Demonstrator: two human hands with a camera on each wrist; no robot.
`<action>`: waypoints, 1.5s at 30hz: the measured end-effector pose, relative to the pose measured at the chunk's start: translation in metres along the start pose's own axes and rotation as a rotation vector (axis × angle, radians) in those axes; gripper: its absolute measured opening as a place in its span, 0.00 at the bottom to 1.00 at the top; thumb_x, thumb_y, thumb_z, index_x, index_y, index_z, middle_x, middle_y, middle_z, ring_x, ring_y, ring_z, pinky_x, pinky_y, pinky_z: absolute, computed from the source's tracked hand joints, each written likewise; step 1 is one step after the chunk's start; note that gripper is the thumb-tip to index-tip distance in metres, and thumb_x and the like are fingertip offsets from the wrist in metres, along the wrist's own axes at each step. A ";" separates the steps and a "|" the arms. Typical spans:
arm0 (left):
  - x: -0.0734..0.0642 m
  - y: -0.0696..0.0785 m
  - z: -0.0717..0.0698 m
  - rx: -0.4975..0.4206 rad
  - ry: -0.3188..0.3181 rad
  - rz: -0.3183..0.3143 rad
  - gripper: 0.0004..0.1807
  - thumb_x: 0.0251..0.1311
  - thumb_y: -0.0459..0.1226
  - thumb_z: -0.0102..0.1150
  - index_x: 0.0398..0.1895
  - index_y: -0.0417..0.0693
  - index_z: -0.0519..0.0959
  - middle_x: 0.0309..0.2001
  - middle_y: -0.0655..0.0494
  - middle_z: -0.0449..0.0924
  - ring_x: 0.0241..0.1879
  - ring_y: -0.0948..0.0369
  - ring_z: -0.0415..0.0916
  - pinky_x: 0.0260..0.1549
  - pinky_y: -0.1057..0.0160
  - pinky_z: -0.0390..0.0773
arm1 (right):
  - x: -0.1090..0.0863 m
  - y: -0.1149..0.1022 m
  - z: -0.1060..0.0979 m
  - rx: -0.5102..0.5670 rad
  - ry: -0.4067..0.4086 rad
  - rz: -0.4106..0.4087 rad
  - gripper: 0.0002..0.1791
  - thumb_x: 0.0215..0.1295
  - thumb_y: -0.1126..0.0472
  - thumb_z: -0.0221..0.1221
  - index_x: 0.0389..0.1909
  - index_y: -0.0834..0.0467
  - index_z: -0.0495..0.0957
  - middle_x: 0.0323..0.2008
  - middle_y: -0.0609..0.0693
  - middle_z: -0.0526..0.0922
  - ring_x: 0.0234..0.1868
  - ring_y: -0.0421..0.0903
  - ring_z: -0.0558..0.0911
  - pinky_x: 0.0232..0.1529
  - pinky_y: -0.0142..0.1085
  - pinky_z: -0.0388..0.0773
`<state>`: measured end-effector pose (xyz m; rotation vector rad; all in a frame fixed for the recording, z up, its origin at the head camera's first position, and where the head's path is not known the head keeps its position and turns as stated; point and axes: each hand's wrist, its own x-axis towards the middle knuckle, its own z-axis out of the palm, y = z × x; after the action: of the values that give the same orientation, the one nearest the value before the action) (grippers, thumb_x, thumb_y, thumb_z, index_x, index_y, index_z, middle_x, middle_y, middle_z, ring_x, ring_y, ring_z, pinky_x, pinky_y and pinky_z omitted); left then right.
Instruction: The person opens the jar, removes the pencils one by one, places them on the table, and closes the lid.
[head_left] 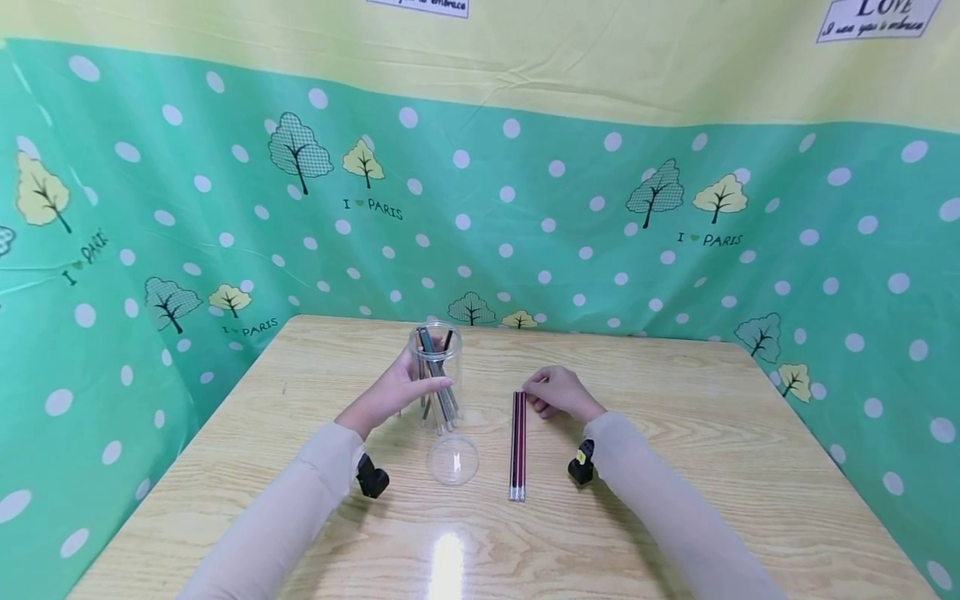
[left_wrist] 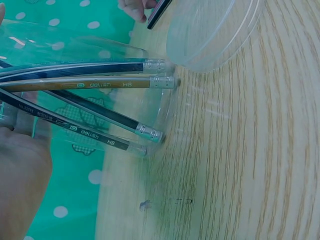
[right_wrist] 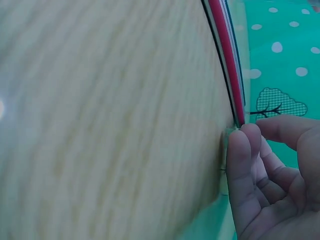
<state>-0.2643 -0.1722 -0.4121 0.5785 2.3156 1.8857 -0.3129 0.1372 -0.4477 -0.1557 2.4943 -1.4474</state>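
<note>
My left hand grips a clear plastic jar from the left. Inside lean several dark pencils and a brown one, eraser ends at the jar's base. To the jar's right, dark and red pencils lie side by side, silver ferrules towards me. The fingers of my right hand are bent, fingertips right at the far ends of these pencils; I cannot tell whether they pinch one. Over in the right wrist view, a red pencil ends at those fingertips.
A round clear lid lies flat on the wooden table in front of the jar. Black wrist cameras sit under both sleeves. A green and yellow patterned cloth hangs behind the table and along its sides.
</note>
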 end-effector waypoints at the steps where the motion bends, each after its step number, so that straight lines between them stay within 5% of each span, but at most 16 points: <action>1: 0.000 0.000 0.000 -0.001 -0.001 0.000 0.44 0.63 0.39 0.68 0.78 0.54 0.54 0.73 0.49 0.61 0.70 0.47 0.62 0.66 0.43 0.63 | 0.000 -0.001 -0.001 -0.007 0.001 -0.005 0.10 0.69 0.61 0.62 0.43 0.65 0.81 0.30 0.56 0.82 0.26 0.47 0.82 0.27 0.37 0.85; 9: 0.000 0.000 0.000 -0.007 0.001 0.004 0.44 0.62 0.40 0.69 0.77 0.54 0.55 0.74 0.50 0.61 0.70 0.47 0.62 0.67 0.44 0.63 | -0.004 -0.009 -0.009 -0.069 -0.013 -0.079 0.10 0.71 0.59 0.60 0.44 0.63 0.80 0.31 0.59 0.83 0.26 0.51 0.82 0.29 0.39 0.84; 18: 0.000 -0.001 -0.001 0.002 0.010 0.000 0.44 0.62 0.42 0.70 0.77 0.57 0.55 0.73 0.52 0.61 0.70 0.49 0.63 0.66 0.44 0.64 | -0.011 -0.037 -0.015 -0.103 0.000 -0.157 0.14 0.73 0.56 0.58 0.48 0.63 0.79 0.41 0.62 0.82 0.38 0.59 0.84 0.38 0.50 0.85; 32: 0.001 -0.003 -0.001 0.000 0.005 0.012 0.44 0.62 0.41 0.69 0.77 0.53 0.55 0.73 0.50 0.61 0.70 0.48 0.62 0.66 0.43 0.64 | -0.028 -0.089 -0.011 -0.145 -0.009 -0.318 0.12 0.71 0.55 0.61 0.47 0.59 0.82 0.36 0.54 0.82 0.36 0.59 0.84 0.29 0.40 0.85; 39: 0.002 -0.004 -0.002 -0.009 0.003 0.025 0.43 0.62 0.40 0.69 0.76 0.57 0.56 0.73 0.49 0.61 0.71 0.49 0.61 0.65 0.44 0.65 | -0.038 -0.109 -0.006 -0.164 -0.009 -0.397 0.10 0.71 0.56 0.61 0.45 0.57 0.82 0.38 0.54 0.82 0.32 0.51 0.83 0.30 0.45 0.85; 45: 0.003 -0.005 -0.002 -0.008 -0.004 0.041 0.44 0.63 0.39 0.69 0.77 0.50 0.54 0.73 0.47 0.60 0.71 0.47 0.60 0.66 0.43 0.63 | -0.042 -0.122 -0.001 -0.193 -0.001 -0.474 0.09 0.72 0.56 0.61 0.44 0.57 0.83 0.36 0.47 0.82 0.26 0.46 0.81 0.28 0.45 0.84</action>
<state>-0.2688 -0.1736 -0.4163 0.6340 2.3102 1.9081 -0.2768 0.0862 -0.3352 -0.8308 2.7119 -1.3461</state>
